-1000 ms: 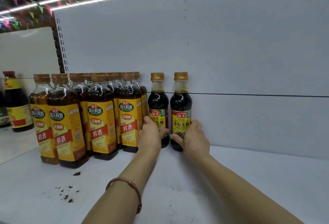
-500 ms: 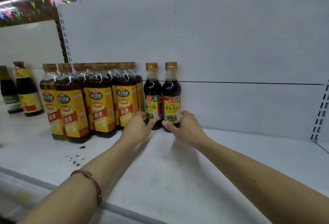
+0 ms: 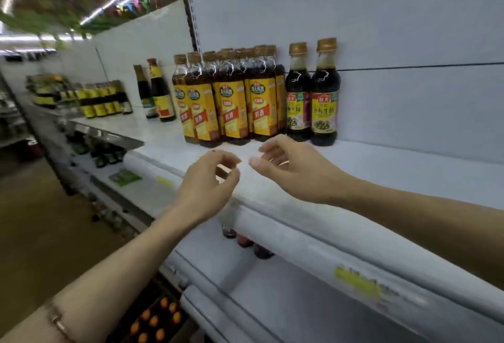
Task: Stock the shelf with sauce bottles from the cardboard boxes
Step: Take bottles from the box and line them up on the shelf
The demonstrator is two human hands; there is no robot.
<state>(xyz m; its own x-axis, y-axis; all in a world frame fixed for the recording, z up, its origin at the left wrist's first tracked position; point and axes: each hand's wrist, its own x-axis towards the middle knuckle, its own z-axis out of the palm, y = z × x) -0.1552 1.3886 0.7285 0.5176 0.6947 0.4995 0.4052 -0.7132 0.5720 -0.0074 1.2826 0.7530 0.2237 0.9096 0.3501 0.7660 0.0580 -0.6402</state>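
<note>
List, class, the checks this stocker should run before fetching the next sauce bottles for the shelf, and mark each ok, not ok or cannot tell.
1. Left hand empty: ok.
2. Right hand empty: ok.
3. Two dark soy bottles, and, upright against the back panel: ok.
4. Their labels face outward: ok.
5. Bare shelf to the right of them for more bottles: ok.
6. Cardboard boxes within reach: cannot tell, none in view.

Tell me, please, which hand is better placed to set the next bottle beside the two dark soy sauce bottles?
Probably the right hand: it hangs empty nearest the bare white shelf right of the dark soy sauce bottles. The left hand sits further left.
</note>
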